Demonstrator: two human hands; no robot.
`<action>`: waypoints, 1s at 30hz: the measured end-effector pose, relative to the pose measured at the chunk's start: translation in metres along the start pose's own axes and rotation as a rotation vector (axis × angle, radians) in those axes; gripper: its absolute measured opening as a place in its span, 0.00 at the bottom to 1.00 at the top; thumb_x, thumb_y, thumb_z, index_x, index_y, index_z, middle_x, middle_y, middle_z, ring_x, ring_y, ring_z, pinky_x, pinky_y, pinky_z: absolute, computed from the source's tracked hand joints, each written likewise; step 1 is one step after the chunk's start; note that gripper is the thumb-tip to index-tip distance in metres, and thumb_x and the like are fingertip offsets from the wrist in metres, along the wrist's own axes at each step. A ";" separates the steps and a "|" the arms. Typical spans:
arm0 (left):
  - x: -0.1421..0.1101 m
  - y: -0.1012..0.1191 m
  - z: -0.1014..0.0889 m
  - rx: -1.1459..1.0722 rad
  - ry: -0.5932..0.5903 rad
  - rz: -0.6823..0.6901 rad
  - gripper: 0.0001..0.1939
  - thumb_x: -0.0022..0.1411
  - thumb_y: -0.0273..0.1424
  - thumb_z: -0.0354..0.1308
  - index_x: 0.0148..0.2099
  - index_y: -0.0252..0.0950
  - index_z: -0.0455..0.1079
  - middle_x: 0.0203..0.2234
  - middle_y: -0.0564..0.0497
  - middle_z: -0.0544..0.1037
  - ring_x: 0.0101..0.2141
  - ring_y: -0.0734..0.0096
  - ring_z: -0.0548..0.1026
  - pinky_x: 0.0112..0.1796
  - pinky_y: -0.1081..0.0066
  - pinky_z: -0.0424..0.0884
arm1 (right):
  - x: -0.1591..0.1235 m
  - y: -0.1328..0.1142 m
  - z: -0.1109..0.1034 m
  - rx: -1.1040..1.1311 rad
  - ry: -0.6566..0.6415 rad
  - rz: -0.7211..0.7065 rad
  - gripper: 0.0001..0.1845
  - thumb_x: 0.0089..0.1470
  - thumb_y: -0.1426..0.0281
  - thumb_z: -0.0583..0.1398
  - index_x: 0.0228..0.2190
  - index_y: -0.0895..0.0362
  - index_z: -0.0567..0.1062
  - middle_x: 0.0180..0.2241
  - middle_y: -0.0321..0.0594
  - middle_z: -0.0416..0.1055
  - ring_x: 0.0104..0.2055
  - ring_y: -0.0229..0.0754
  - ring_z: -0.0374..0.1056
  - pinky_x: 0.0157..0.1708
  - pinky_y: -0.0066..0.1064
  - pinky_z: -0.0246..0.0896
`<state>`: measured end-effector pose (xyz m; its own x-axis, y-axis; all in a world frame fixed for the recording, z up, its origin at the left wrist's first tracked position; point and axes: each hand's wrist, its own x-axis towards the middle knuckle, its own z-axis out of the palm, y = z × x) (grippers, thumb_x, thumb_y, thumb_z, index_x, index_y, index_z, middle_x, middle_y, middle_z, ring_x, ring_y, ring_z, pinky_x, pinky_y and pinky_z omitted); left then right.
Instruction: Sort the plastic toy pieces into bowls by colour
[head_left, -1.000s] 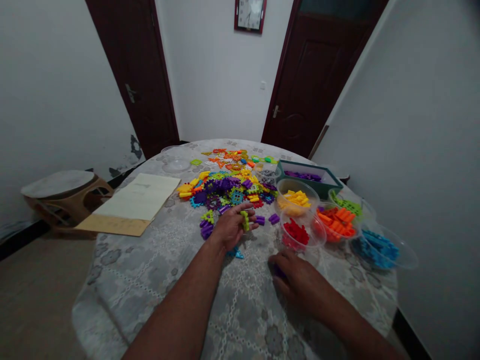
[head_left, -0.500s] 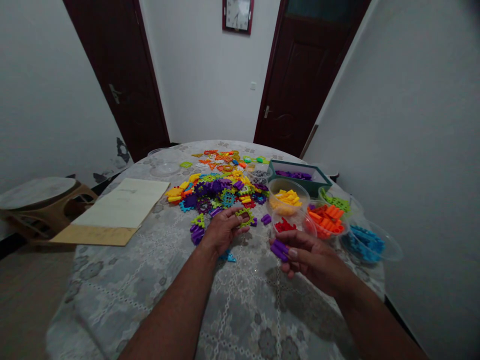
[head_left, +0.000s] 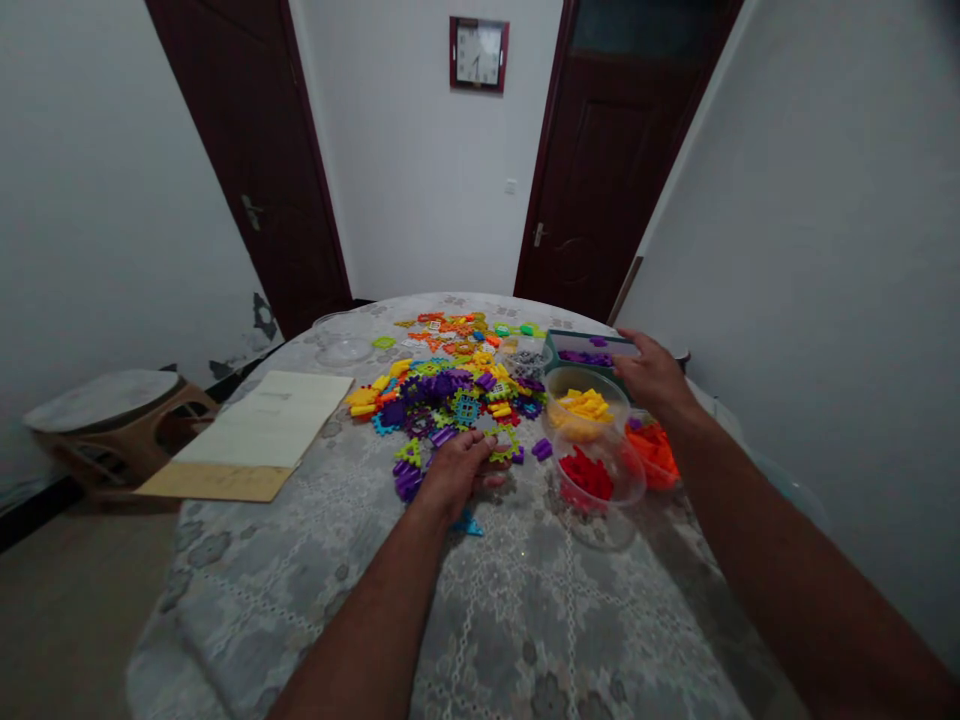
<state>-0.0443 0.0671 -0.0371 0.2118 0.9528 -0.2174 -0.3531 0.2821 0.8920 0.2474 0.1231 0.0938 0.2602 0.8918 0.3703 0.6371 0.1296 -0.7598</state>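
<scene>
My left hand (head_left: pixel 459 468) is closed on a lime-green toothed square frame (head_left: pixel 513 442) at the near edge of the mixed pile (head_left: pixel 442 395). Over the right end of a dark green box (head_left: pixel 553 350) reaches my right hand (head_left: pixel 651 372), its fingers apart and nothing seen between them. Purple pieces (head_left: pixel 581 358) lie inside that box. One purple piece (head_left: pixel 598 341) shows near the box's far wall, apart from my fingertips; whether it rests or falls I cannot tell. A purple connector (head_left: pixel 541 449) lies on the tablecloth right of the left hand.
Clear tubs hold yellow tubes (head_left: pixel 583 405), red pieces (head_left: pixel 587 472) and orange tubes (head_left: pixel 651 450). A small tub of grey pieces (head_left: pixel 529 357) stands behind them. Pale paper sheets (head_left: pixel 270 410) lie at the left. Flat orange pieces (head_left: pixel 450 328) spread farther back on the table.
My right hand has moved from the near side of the tubs to over the green box and has let go of the purple tubes. My left hand still holds the green frame.
</scene>
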 end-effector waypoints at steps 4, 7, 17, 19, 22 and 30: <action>-0.002 0.003 0.001 0.045 -0.048 0.031 0.16 0.60 0.39 0.70 0.44 0.35 0.73 0.42 0.39 0.83 0.36 0.60 0.84 0.29 0.70 0.80 | -0.052 -0.011 0.015 -0.007 -0.189 -0.084 0.24 0.60 0.63 0.60 0.55 0.56 0.76 0.41 0.45 0.80 0.35 0.44 0.75 0.39 0.37 0.71; -0.006 0.007 0.005 0.117 -0.140 0.056 0.17 0.59 0.41 0.70 0.44 0.34 0.76 0.43 0.39 0.82 0.37 0.59 0.83 0.30 0.69 0.79 | -0.098 -0.028 0.028 -0.051 -0.326 -0.238 0.17 0.63 0.64 0.59 0.49 0.56 0.79 0.42 0.44 0.80 0.37 0.43 0.75 0.40 0.36 0.69; -0.011 0.011 0.009 0.223 -0.199 0.130 0.17 0.55 0.43 0.72 0.39 0.35 0.80 0.35 0.44 0.81 0.36 0.61 0.79 0.33 0.65 0.79 | -0.135 -0.034 0.028 0.013 -0.363 -0.264 0.09 0.63 0.69 0.59 0.40 0.56 0.80 0.34 0.37 0.79 0.35 0.39 0.73 0.37 0.29 0.64; -0.011 0.011 0.010 0.192 -0.159 0.144 0.17 0.56 0.43 0.71 0.39 0.35 0.79 0.35 0.45 0.81 0.35 0.63 0.79 0.32 0.66 0.78 | -0.121 -0.022 0.010 -0.005 -0.272 -0.231 0.10 0.62 0.69 0.59 0.41 0.55 0.80 0.35 0.38 0.80 0.35 0.39 0.74 0.38 0.30 0.65; -0.011 0.014 0.009 0.107 -0.055 0.196 0.18 0.56 0.44 0.71 0.39 0.35 0.77 0.33 0.47 0.80 0.32 0.67 0.78 0.29 0.70 0.76 | -0.087 0.003 -0.026 -0.168 -0.012 -0.185 0.12 0.61 0.67 0.59 0.41 0.56 0.80 0.38 0.41 0.81 0.37 0.41 0.74 0.39 0.32 0.64; -0.014 0.044 -0.004 -0.160 0.312 0.425 0.18 0.54 0.42 0.70 0.42 0.37 0.74 0.34 0.52 0.79 0.32 0.71 0.78 0.34 0.69 0.77 | -0.019 0.068 -0.091 -0.666 0.306 -0.065 0.17 0.59 0.69 0.59 0.46 0.65 0.81 0.43 0.60 0.79 0.44 0.52 0.74 0.44 0.39 0.62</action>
<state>-0.0667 0.0668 0.0039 -0.2513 0.9677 0.0204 -0.4876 -0.1448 0.8610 0.3519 0.0753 0.0835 0.3356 0.7179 0.6099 0.9386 -0.1994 -0.2817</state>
